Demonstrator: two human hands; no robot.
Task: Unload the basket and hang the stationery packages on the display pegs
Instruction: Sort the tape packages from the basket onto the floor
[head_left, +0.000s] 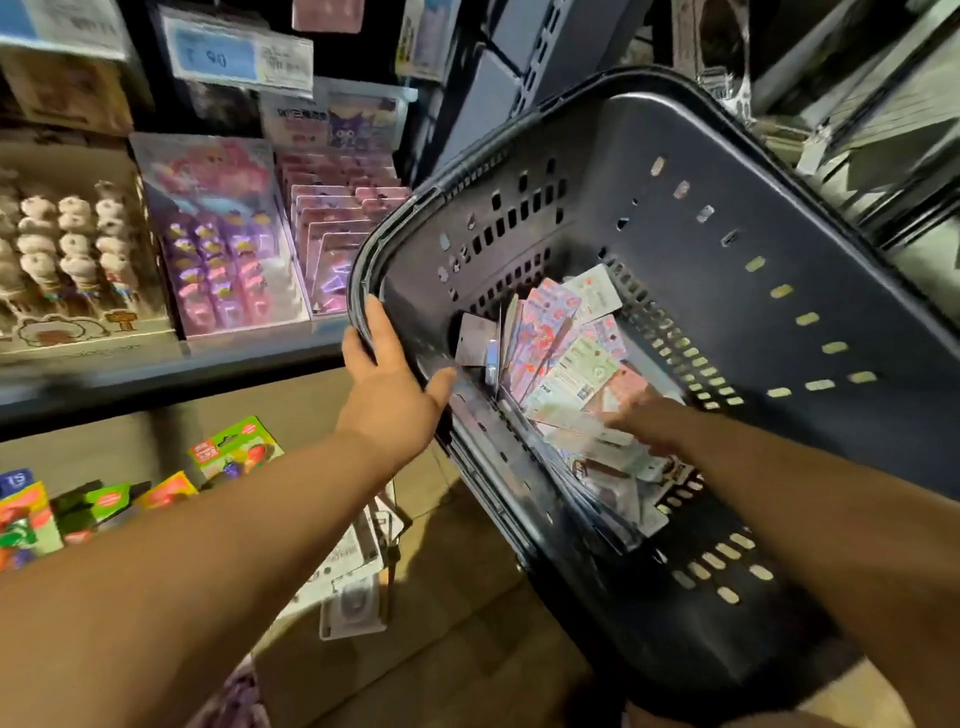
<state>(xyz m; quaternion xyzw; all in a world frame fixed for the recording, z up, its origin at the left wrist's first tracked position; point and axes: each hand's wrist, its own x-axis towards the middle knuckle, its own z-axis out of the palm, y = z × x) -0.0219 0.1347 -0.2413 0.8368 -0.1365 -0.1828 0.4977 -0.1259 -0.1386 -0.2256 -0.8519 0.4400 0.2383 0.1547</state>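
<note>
A dark plastic basket (675, 218) is tipped toward me, its open side facing the camera. Several flat stationery packages (561, 358), pink, white and green, lie fanned in its lower corner. My left hand (387, 384) grips the basket's near rim, fingers over the edge and thumb inside. My right hand (641, 421) reaches into the basket and lies on the packages; motion blur hides whether its fingers hold one.
To the left, a shelf (171, 364) carries display boxes of pink and purple packs (223, 234) and plush-topped items (67, 244). Price tags (239, 52) hang above. Colourful packs (234, 452) hang lower left, and white packages (358, 571) hang below the basket.
</note>
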